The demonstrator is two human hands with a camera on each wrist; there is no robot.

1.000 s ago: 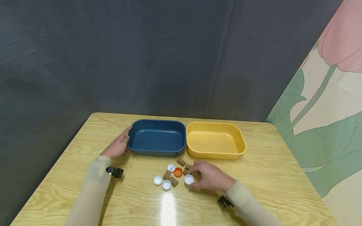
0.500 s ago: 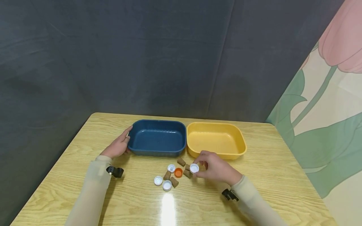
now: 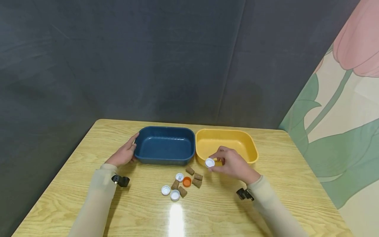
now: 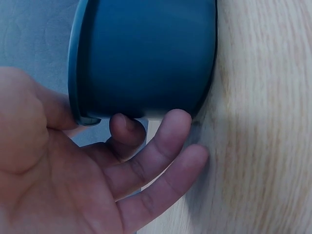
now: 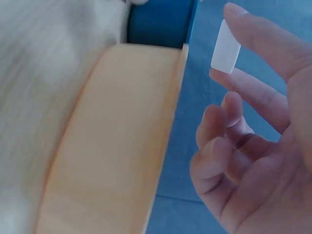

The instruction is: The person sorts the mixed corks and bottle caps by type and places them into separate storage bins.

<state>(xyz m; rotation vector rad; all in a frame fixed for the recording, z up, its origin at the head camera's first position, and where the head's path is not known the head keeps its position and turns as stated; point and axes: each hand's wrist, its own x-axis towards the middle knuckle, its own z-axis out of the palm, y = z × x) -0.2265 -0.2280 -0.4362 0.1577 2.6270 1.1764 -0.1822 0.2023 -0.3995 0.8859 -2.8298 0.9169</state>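
Observation:
My right hand (image 3: 235, 164) pinches a white bottle cap (image 3: 210, 163) between thumb and fingertips, its hollow side facing up. The cap overlaps the front rim of the yellow bin (image 3: 251, 144) in the head view. Seen from the right wrist, the cap (image 5: 226, 48) is edge-on, with the other fingers loosely bent below. My left hand (image 3: 122, 154) rests at the left end of the blue bin (image 3: 165, 162). Its relaxed fingers (image 4: 173, 129) lie beside the outer wall in the left wrist view, and the thumb passes behind the rim.
On the wooden table (image 3: 142, 210) lie white caps (image 3: 165, 190), an orange cap (image 3: 187, 181) and several brown corks (image 3: 196, 183), grouped before the bins. The bins stand side by side. A dark cloth (image 3: 165, 65) hangs behind the table.
My right hand has lifted the white cap off the table, carrying it rightward and away from me up to the yellow bin's front rim. The left hand keeps its place.

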